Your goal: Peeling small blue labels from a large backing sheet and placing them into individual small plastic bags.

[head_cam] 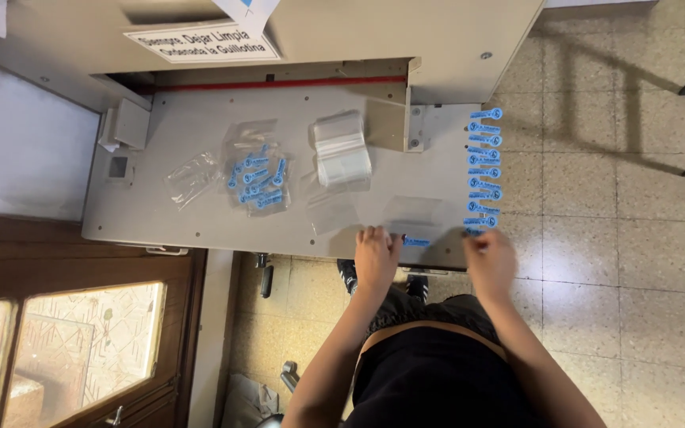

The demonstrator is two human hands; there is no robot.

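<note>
A view from above looks down on the flat grey metal table [200,214] of a paper-cutting machine, with the person's two bare forearms reaching to its near edge. The left hand [376,255] rests at the near edge, fingers pressed together and lying flat on a small clear plastic bag [411,214], with a single small blue label [416,241] just beside its fingertips. The right hand [489,260] is at the near right corner, fingers curled in around the lowest label of a column of small blue labels [484,166] stuck along the table's right edge; whether it actually pinches that label cannot be told, since the fingertips are blurred. Toward the middle of the table lies a neat stack of empty clear plastic bags [341,147], and to its left, a clear bag filled with blue labels [257,176], with another empty crumpled clear bag [190,177] nearer the left edge. At the far edge runs a red line under the machine's beige housing [406,32], which carries a white paper notice [204,42]. To do this well, it seems wise to keep the bag held flat and steady with the left hand while the right peels each label slowly, one at a time, from the bottom of the column, so none folds onto itself.
</note>
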